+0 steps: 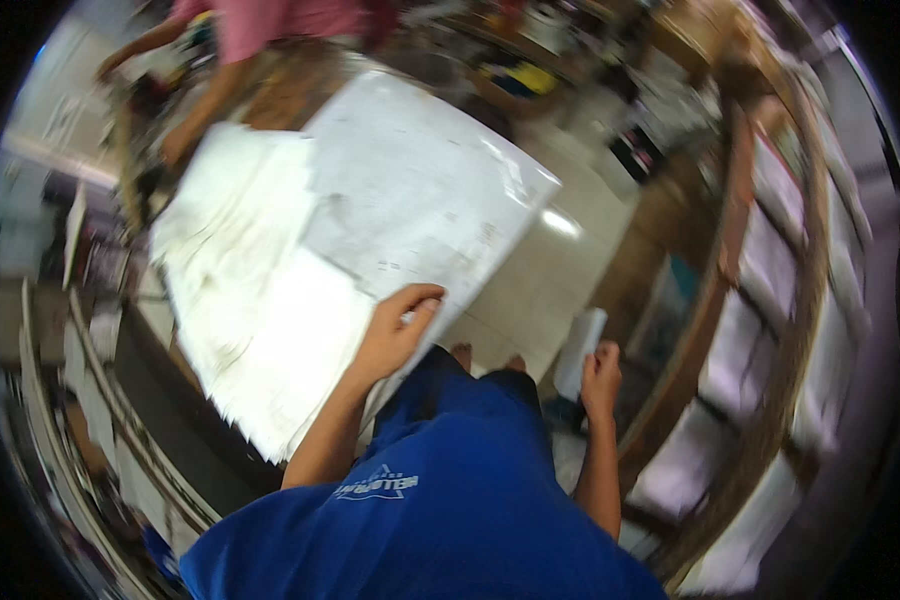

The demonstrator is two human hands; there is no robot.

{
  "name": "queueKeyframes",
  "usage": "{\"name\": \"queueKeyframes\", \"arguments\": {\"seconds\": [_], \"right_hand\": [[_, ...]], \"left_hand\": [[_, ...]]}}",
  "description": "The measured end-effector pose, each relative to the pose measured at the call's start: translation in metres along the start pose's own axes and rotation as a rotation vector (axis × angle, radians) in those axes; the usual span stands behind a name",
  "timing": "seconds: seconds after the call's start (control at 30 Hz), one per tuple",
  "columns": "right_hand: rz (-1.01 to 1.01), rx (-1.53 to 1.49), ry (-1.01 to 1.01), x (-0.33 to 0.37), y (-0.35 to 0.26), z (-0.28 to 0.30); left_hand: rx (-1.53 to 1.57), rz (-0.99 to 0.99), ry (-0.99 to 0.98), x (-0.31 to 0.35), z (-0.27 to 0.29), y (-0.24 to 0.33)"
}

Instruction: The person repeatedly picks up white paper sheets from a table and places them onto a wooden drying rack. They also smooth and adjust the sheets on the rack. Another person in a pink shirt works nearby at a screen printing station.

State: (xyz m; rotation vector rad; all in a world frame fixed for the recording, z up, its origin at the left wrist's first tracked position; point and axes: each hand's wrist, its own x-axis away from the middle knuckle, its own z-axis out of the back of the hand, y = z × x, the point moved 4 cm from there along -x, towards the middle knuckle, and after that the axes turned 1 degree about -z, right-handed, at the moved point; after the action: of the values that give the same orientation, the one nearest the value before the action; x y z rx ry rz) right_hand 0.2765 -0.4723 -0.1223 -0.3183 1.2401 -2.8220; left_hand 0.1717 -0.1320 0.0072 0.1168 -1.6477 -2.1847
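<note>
My left hand is over the near edge of a white-covered tabletop. Its fingers are loosely bent and a gap shows beside the thumb; I see nothing in its grasp. Spread sheets of white paper with ragged, fanned edges lie to the left of this hand. Low on my right side, my right hand is closed at the edge of a flat, pale grey-white block, held upright beside my leg. Blur hides what kind of thing the block is.
A wooden rack with white stacks curves along my right. Across the table a person in a pink top reaches down at the left. Racks stand on my left. A tiled floor shows between table and rack.
</note>
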Motion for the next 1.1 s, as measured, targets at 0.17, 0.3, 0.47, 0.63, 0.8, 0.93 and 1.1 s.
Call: {"name": "queueKeyframes", "arguments": {"seconds": [0.17,0.3,0.47,0.63,0.8,0.93,1.1], "right_hand": [[0.069,0.025,-0.090,-0.017,-0.008,-0.015],[0.064,0.031,-0.118,-0.026,-0.006,-0.024],[0.121,0.046,-0.085,-0.032,-0.004,-0.026],[0.075,0.119,-0.088,-0.029,0.005,-0.026],[0.032,0.097,-0.110,-0.009,-0.002,-0.017],[-0.110,0.164,-0.168,0.000,-0.008,-0.002],[-0.079,0.020,-0.001,0.011,0.012,0.054]], "left_hand": [[-0.144,-0.074,0.157,-0.002,0.037,0.017],[-0.221,-0.043,0.264,-0.002,0.064,0.024],[-0.639,-0.324,0.571,-0.019,0.105,0.032],[-0.947,-0.256,0.712,-0.075,0.147,0.017],[-1.285,-0.085,0.580,-0.146,0.179,-0.063],[-1.283,0.000,0.473,-0.192,0.232,-0.172],[-1.459,0.068,0.263,-0.213,0.264,-0.169]]}}
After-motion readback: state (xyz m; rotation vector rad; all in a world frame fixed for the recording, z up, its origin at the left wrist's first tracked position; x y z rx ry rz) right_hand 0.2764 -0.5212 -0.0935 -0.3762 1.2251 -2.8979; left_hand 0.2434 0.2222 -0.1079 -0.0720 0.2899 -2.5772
